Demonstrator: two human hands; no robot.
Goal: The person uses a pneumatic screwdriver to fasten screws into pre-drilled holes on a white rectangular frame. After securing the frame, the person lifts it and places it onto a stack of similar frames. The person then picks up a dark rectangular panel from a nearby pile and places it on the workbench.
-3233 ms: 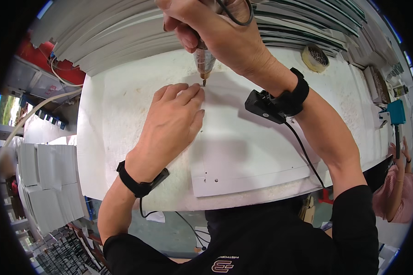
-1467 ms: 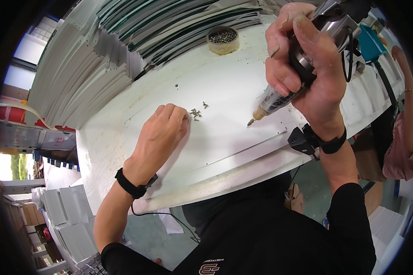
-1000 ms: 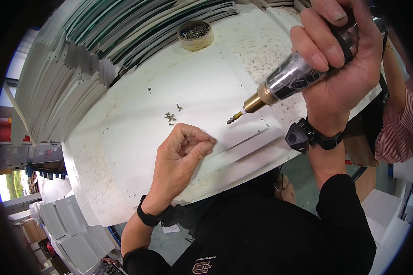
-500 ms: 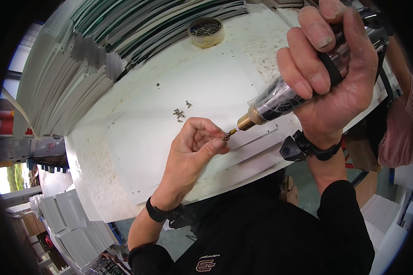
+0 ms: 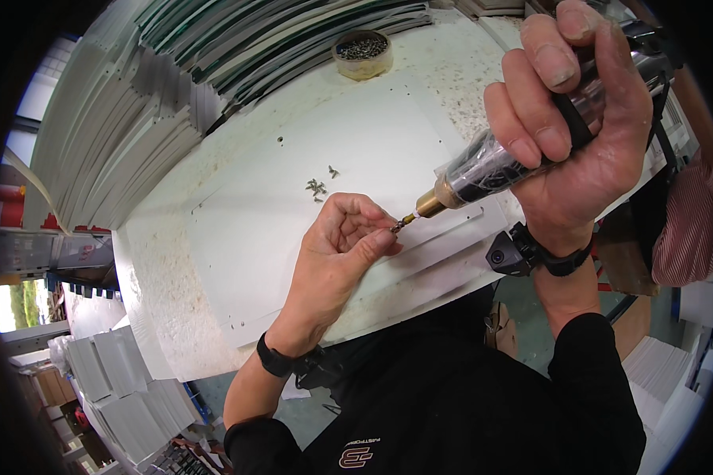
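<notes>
My right hand point(image 5: 582, 119) is wrapped around an electric screwdriver point(image 5: 483, 170) with a brass-coloured nose and clear film on its body. The tool slants down and to the left. Its bit point(image 5: 409, 218) meets a small metal screw point(image 5: 397, 227), which the thumb and fingers of my left hand point(image 5: 345, 245) pinch. Both hands are above a flat white panel point(image 5: 253, 237) with small holes near its edges. A little pile of loose screws point(image 5: 316, 188) lies on the panel, beyond my left hand.
A round tub point(image 5: 362, 66) of screws or similar small metal parts stands on the white worktable point(image 5: 154, 317) at the back. Stacked white sheets point(image 5: 119, 142) and dark-edged panels point(image 5: 269, 47) line the far left. At the right, a person's striped sleeve point(image 5: 687, 229) shows.
The view has shifted slightly, so the tub, panel and loose screws appear a bit further right. My hands keep the same grips, with the bit still at the screw.
</notes>
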